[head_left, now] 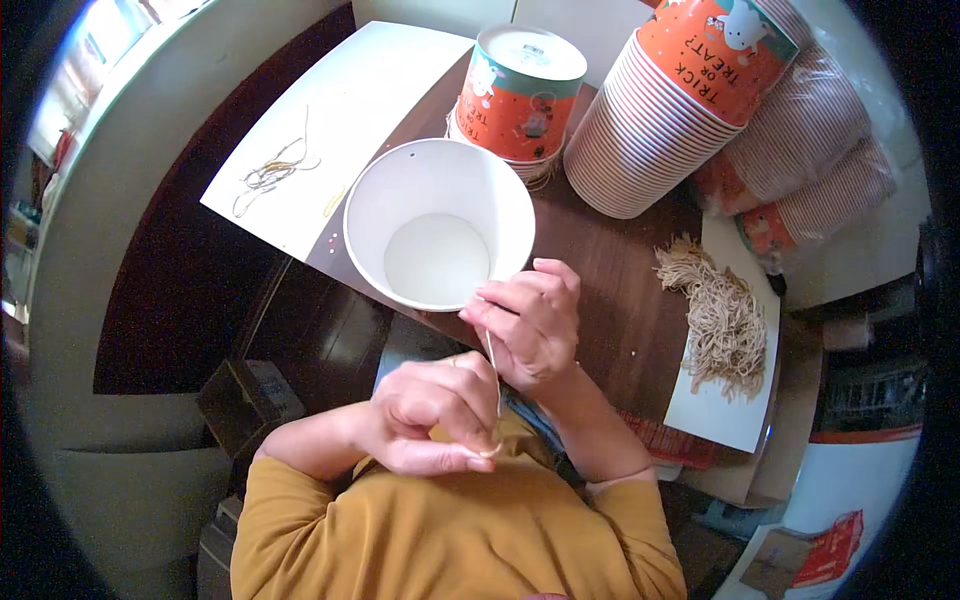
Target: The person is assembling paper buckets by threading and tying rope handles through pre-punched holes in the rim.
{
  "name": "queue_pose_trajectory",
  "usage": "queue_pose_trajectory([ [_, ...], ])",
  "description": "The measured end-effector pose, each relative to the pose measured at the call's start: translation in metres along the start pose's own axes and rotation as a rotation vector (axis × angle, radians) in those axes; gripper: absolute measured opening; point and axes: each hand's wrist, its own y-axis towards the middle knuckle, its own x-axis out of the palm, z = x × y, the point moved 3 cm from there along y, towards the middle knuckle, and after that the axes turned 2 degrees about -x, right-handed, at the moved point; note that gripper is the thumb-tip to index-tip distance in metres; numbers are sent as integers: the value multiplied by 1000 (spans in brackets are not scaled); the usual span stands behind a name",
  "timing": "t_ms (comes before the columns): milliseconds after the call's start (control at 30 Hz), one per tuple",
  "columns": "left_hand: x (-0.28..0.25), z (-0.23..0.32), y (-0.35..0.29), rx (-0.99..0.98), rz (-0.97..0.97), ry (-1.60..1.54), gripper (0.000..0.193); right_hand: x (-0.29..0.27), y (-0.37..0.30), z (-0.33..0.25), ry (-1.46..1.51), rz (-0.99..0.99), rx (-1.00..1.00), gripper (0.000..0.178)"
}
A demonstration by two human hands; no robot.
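right hand [530, 330]: fingers curled, pinching near rim of white paper bucket [438, 235] and upper end of thin tan string [492, 365] | left hand [435, 410]: closed fist, pinching string's lower end, just below right hand | bucket: directly above right hand, over dark wooden table [610, 290] edge | room: bare table right of right hand, up to tan string bundle [715, 320]; stacked orange paper cups [680, 100] beyond bucket
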Motion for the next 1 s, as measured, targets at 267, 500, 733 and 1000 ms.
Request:
queue_pose_trajectory([
  [267,-10,8,-2,22,143,-82,12,-27,-2,28,159,-171,39,15],
  [500,-57,28,0,75,663,-350,23,-90,-11,69,289,-313,306,7],
  [733,-107,1,20,-157,985,-111,9,-148,-13,87,347,-530,447,10],
  [1000,-46,-38,84,-418,506,14,12,-123,74,63,332,-381,479,40],
])
